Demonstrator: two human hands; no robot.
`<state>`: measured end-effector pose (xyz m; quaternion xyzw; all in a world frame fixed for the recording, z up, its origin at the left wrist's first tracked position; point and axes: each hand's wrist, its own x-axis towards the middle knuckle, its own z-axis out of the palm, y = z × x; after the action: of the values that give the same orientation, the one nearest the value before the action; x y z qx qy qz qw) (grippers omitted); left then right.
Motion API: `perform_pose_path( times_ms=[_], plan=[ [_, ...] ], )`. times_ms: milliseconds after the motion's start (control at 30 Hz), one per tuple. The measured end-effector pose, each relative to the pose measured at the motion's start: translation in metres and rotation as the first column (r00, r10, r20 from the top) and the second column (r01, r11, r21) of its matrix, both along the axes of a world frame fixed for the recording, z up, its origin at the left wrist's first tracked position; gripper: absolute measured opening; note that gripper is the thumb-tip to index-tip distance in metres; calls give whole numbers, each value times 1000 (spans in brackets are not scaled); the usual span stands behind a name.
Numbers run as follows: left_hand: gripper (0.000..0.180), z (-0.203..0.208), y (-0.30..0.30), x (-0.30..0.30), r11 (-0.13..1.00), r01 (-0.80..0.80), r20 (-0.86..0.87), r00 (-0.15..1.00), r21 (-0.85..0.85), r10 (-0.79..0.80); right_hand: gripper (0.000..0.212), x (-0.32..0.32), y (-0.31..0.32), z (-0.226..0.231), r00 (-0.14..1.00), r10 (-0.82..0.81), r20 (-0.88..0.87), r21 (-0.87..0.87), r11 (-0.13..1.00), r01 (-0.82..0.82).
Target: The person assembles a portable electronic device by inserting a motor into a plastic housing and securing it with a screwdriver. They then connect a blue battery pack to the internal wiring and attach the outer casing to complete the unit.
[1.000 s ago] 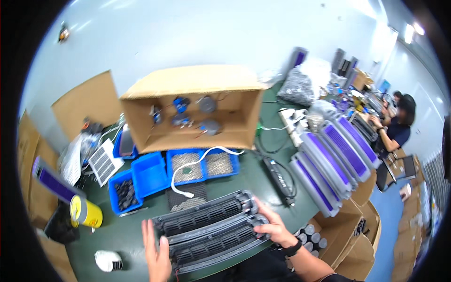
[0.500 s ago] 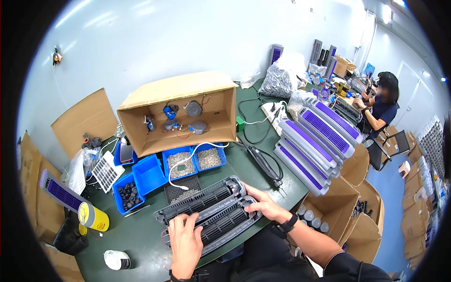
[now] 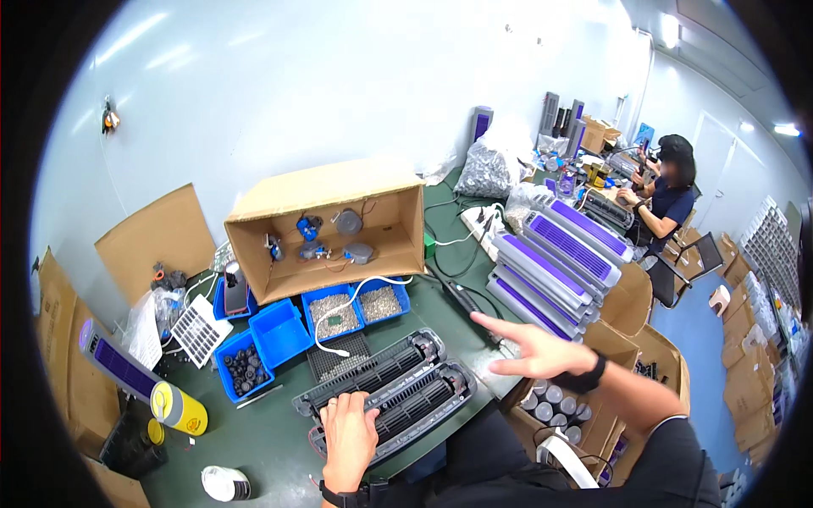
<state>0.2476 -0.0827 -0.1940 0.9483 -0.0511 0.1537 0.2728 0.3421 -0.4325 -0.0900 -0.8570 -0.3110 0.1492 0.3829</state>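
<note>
Left hand [image 3: 347, 433] presses grey fan housing [image 3: 385, 391] — blue bins [image 3: 279, 334] hold screws.

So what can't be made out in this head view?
- Part of the grey fan unit: hidden beneath the left hand.
- Contents of the blue bins: too small to identify.
- Parts mounted inside the cardboard box: too small.
- Right hand: lifted off the unit, fingers spread; its palm faces away.
- Co-worker's hands: too small and distant.
</note>
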Motion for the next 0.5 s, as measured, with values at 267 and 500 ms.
perform_pose_path(
  times_ms=[267, 500],
  plan=[
    [26, -10, 11, -2, 997, -50, -8, 999, 66, 51, 89, -38, -38, 183, 987, 69, 148, -253, 967, -30],
    [27, 1, -13, 11, 995, 100, -81, 992, -1, -100, 104, -49, -42, 355, 968, -245, 53, -192, 949, 251]
  ],
)
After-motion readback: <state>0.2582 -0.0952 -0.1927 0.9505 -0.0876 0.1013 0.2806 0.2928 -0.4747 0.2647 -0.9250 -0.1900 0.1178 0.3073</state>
